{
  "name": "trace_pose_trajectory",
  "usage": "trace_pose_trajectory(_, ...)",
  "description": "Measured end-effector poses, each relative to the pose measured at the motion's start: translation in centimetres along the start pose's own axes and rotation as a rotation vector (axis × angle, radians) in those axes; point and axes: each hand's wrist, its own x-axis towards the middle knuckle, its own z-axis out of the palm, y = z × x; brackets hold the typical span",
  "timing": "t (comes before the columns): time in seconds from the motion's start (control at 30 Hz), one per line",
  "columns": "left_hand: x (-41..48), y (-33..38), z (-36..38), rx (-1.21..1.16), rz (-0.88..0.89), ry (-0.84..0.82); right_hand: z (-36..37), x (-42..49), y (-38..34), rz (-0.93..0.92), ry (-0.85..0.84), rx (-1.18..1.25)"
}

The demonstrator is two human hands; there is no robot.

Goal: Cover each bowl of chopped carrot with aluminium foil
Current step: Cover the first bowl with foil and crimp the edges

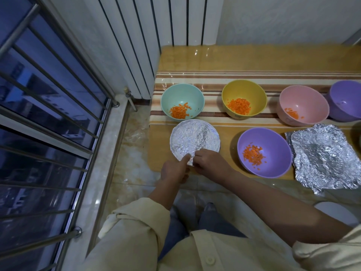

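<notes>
Cream sleeves (136, 231) fill the near edge. Table (195, 59), under a glossy striped cloth, carries a loose crumpled foil sheet (322, 155) overhanging its front edge at right. Smooth purple bowl (263, 151) of chopped carrot stands uncovered beside it. Foil-covered bowl (193, 137) sits at the near-left corner, close to both edges. Left hand (173, 169) clamps its near rim, thumb on top; right hand (211, 161) pinches the wrinkled foil there.

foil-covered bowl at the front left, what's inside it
Nothing inside shows: crumpled foil spans its whole mouth and hides whatever is in it. The left hand and right hand pinch the foil at the near rim.
</notes>
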Motion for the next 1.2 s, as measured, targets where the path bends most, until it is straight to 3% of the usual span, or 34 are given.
trace_pose_trajectory(0.2, 4.3, -3.1, 1.2, 0.023, 0.019, 0.043, 0.1, 0.1, -0.4, 0.01, 0.016, 0.001)
trace_pose_trajectory(0.37, 0.2, -0.8, 0.7, 0.04, 0.01, 0.02, 0.1, 0.1, -0.7, 0.027, 0.032, 0.028)
trace_pose_trajectory(0.7, 0.5, 0.2, -0.6, 0.295, 0.141, 0.123, -0.4, -0.2, -0.2, -0.069, 0.103, 0.056)
trace_pose_trajectory(0.87, 1.0, 0.1, -1.0, 0.284, 0.143, 0.086, 0.2, -0.8, -0.1, -0.019, 0.022, 0.022)
trace_pose_trajectory(1.1, 0.5, -0.7, -0.6, 0.068, 0.021, 0.043, 0.4, -0.1, -0.6, 0.032, 0.024, 0.057)
trace_pose_trajectory(1.2, 0.5, -1.4, 0.0, 0.084, 0.058, 0.051, 0.6, -0.1, -0.8, 0.041, 0.027, 0.062)
